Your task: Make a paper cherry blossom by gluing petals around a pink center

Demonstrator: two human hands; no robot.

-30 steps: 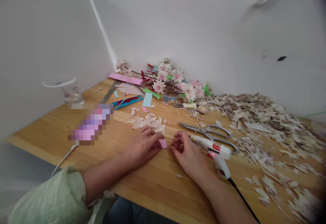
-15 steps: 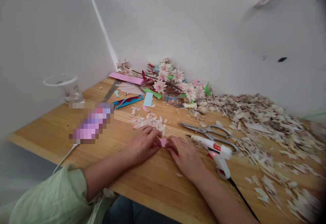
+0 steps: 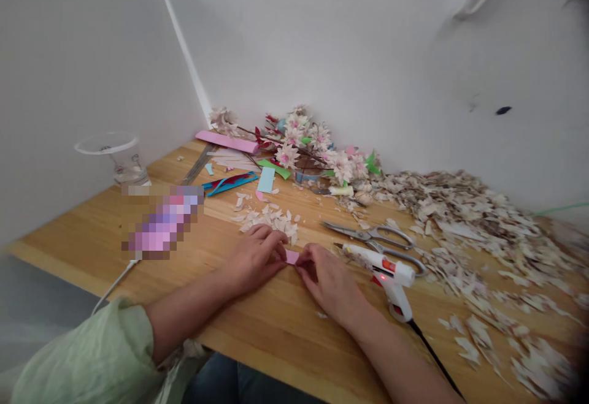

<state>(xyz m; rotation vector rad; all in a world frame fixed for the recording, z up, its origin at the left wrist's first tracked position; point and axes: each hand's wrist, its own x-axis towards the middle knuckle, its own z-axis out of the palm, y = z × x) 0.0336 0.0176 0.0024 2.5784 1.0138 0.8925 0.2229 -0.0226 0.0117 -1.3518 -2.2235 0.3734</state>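
Both hands [image 3: 259, 259] pinch pink paper [image 3: 291, 257]; glue gun [image 3: 399, 276] lies nearby.

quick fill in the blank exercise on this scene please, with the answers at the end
The left hand and the right hand hold a small piece whose colour is ____.
The small light on the glue gun glows ____.
The clear cup stands on the ____-hand side of the table.
The cord from the glue gun is ____.

Missing words: pink; red; left; black.
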